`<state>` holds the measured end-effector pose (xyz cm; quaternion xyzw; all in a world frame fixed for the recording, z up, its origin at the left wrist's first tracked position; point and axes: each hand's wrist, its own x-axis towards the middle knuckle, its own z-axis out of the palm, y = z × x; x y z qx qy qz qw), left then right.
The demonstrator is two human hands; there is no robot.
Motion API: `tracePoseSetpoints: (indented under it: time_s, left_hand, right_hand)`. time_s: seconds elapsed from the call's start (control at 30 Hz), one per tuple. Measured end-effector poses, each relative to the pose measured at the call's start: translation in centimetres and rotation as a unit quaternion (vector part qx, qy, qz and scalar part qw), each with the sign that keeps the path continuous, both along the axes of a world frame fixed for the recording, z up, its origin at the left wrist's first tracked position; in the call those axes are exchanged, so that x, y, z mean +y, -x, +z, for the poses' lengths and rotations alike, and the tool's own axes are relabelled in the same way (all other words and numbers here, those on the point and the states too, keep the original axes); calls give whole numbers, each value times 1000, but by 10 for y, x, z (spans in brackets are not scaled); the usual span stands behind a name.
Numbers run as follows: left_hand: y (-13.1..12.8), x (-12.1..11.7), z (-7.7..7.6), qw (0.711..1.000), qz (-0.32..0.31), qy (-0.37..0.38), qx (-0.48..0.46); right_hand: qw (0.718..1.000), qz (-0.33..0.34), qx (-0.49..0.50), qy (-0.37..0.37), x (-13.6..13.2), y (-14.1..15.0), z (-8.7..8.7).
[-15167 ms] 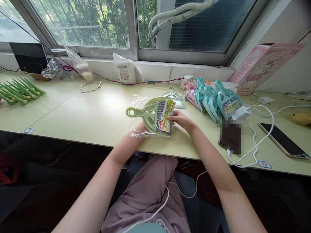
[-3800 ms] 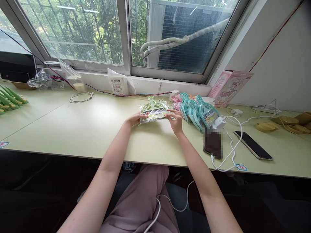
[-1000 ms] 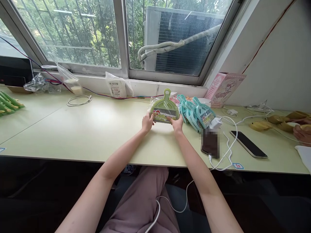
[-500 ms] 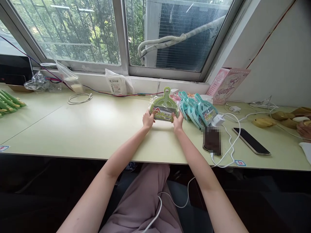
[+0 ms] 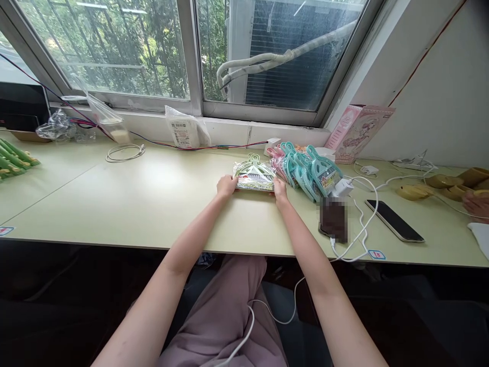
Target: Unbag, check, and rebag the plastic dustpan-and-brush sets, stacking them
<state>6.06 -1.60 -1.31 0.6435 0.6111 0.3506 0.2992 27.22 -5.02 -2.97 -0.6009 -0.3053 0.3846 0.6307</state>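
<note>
A green dustpan-and-brush set (image 5: 254, 178) in clear plastic wrap lies low over the table in front of me, its handle pointing toward the window. My left hand (image 5: 226, 185) grips its left edge. On the opposite edge, my right hand (image 5: 280, 189) is closed round the wrap. Some fingers of both hands are hidden by the set. Just right of my right hand is a pile of teal dustpan sets (image 5: 305, 173), with pink ones (image 5: 278, 160) beside them toward the window.
A charger plug (image 5: 342, 187) with white cables, a blurred-out device (image 5: 333, 220) and a phone (image 5: 395, 220) lie to the right. Behind stand a pink box (image 5: 361, 133) and a plastic-wrapped packet (image 5: 186, 130). Another person's hand (image 5: 476, 203) shows at the far right.
The green dustpan set has tipped back and come down, so its face now looks flatter and its handle foreshortened. Both hands have kept hold of its sides.
</note>
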Motion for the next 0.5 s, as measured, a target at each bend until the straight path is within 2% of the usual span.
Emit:
tracePoseSetpoints:
  time_s: [0.1,0.23,0.33,0.43,0.5]
  left_hand:
    - [3,1,-1,991,27,-53,124]
    - [3,2,-4,980,28,-81,177]
    - [5,5,-6,985,50,-96,135]
    - [15,14,-6,990,109,-89,28]
    - [26,21,-5,981,167,-73,-71]
  right_hand:
    - [996,-33,-80,24,-1,1,3]
    - [980,1,-196,24,-4,4,6]
    - [970,-6,-241,20,-8,7,8]
    - [954,-118,-275,13,-14,5,12]
    - [939,-192,-284,10,-17,1,15]
